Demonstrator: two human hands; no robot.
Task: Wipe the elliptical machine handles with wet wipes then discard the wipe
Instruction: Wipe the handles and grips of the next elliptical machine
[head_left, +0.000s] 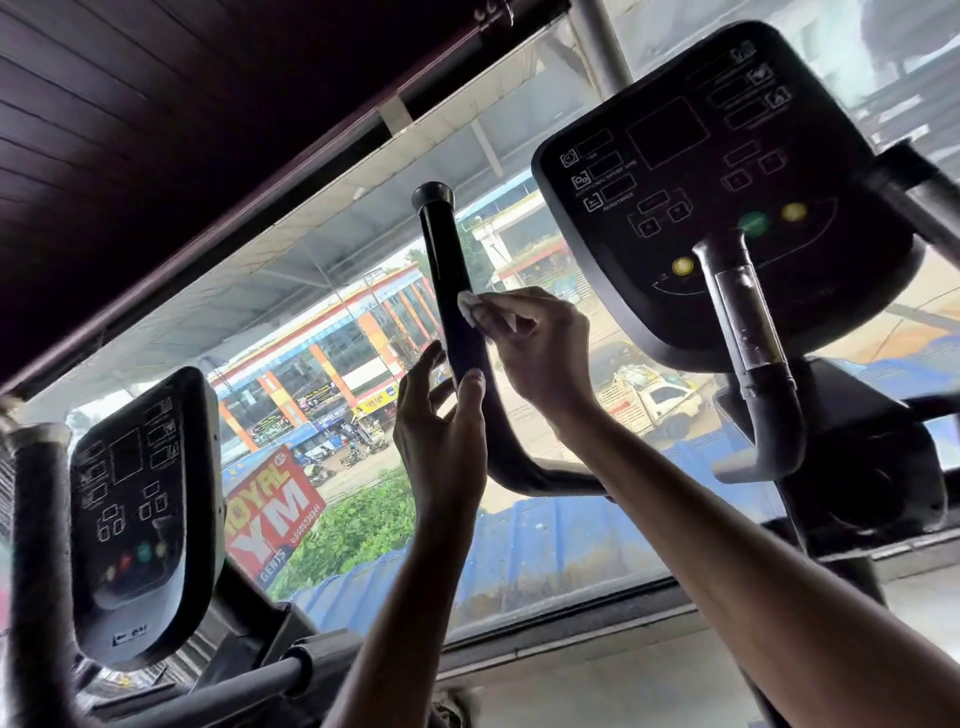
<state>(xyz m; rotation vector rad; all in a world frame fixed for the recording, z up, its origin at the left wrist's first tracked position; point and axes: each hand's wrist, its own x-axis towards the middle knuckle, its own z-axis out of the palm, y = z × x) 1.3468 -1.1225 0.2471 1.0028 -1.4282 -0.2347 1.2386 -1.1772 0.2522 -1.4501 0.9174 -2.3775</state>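
The black handle (445, 260) rises nearly upright, its capped end at the top. The right hand (540, 353) reaches in from the handle's right and presses a white wipe (466, 307) against its middle, fingers curled over the wipe. Just below the wipe, the left hand (441, 452) holds the handle between thumb and fingers. A console (727, 197) sits to the handle's right, and a second console (140, 519) is well to its lower left.

A black tubular elliptical handle (444, 249) rises at centre, leaning toward 11 o'clock. At its 3 o'clock side the right hand (540, 353) presses a small white wet wipe (465, 305) against it. Just below, at 6 o'clock, the left hand (441, 441) holds the handle. A black plastic console (727, 182) sits at 2 o'clock, a second black console (140, 519) at 8 o'clock. A wide glass window (322, 270) lies behind everything.
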